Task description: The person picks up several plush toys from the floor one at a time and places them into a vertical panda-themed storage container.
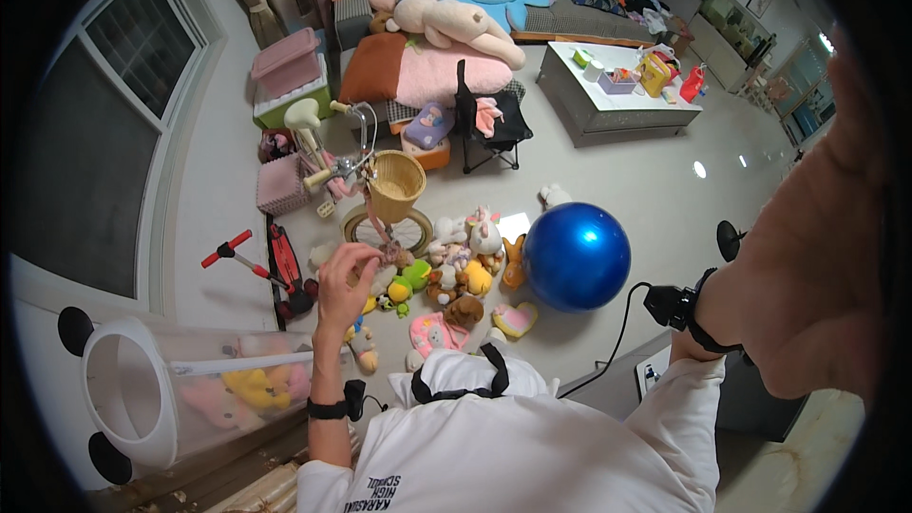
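Observation:
My left hand (pixel 346 286) is raised in front of me with curved fingers and a gap between thumb and forefinger. I see nothing held in it. Beyond its fingertips is a fuzzy pinkish-brown plush toy (pixel 395 254), seemingly part of the floor pile. My right hand (pixel 819 249) looms blurred and very near the camera at the right rim. Its fingertips are cut off, so whether it grips anything is hidden. Below lie a green plush toy (pixel 416 273), a brown plush toy (pixel 464 312), a pink plush item (pixel 434 333) and a heart-shaped cushion (pixel 515 319).
A blue exercise ball (pixel 577 256) rests right of the toys. Behind the pile stands a bicycle with a wicker basket (pixel 396 185). At left are a red scooter (pixel 286 256) and a clear toy bin (pixel 206 385). Farther back are a black folding chair (pixel 495 117) and a coffee table (pixel 613 96).

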Tool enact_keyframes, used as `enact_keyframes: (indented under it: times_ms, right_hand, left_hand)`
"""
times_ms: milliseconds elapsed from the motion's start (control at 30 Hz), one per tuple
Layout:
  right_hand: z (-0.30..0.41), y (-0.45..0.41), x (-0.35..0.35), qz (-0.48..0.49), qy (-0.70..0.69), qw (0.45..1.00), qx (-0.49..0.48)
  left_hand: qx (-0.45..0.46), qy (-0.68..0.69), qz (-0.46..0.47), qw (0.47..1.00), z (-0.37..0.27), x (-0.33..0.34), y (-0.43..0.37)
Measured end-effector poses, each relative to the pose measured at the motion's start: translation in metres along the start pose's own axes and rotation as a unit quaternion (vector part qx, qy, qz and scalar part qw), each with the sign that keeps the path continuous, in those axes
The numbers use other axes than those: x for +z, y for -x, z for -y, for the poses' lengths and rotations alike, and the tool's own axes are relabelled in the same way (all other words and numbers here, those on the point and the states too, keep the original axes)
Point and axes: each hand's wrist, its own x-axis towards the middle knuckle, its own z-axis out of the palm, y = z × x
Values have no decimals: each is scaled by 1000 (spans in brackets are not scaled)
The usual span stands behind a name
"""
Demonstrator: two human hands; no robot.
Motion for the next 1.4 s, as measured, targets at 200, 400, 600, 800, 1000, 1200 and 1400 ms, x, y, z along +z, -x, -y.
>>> enact_keyframes:
  times_ms: [200, 400, 600, 800, 1000, 1200, 1400]
  right_hand:
    - [-6, -13, -3, 15, -9, 1000, 0]
    - [-15, -13, -5, 19, -16, 1000, 6]
    - [-21, -13, -8, 17, -21, 1000, 4]
    - [-25, -11, -7, 15, -34, 999, 4]
    - [-27, -10, -5, 13, -41, 999, 3]
    - [-24, -9, -3, 15, -51, 999, -2]
    - [-20, -10, -1, 16, -52, 999, -3]
  left_hand:
    - [27, -31, -2, 999, 7, 0, -3]
    - [26, -41, -10, 999, 12, 2, 3]
    - [-7, -28, -10, 1000, 4, 2, 4]
    - [-35, -16, -6, 999, -1, -1, 8]
    - [10, -30, -15, 999, 5, -3, 15]
    - [-3, -26, -17, 1000, 2, -5, 22]
    - [-37, -23, -18, 999, -5, -8, 27]
